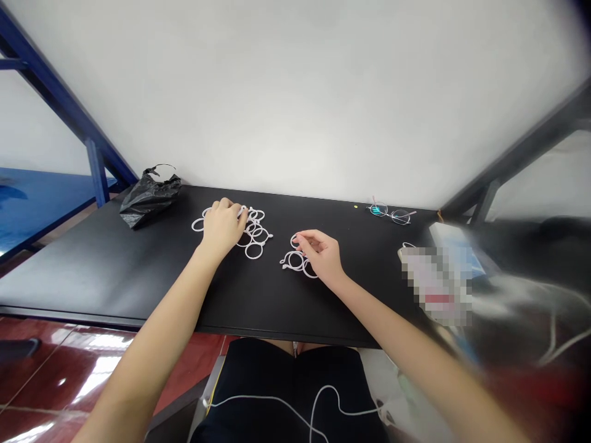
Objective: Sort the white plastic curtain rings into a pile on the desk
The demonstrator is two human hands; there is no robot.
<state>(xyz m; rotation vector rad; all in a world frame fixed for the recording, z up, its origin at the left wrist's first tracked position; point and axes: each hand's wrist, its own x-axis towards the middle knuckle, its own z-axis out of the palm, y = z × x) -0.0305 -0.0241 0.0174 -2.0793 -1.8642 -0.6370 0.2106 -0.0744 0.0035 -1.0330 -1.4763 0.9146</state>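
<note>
White plastic rings (253,237) lie in two overlapping clusters on my black tabletop (115,271). My left hand (223,227) curves over the larger cluster, its fingers (233,206) bent down and hiding part of it; I can't tell whether they grip anything. My right hand (321,255) sits over the edge of the smaller cluster (294,261), forefinger (302,235) and thumb drawn together near a ring, though whether they pinch it is unclear. Farther right, a pixelated patch (436,286) obscures whatever lies there.
</note>
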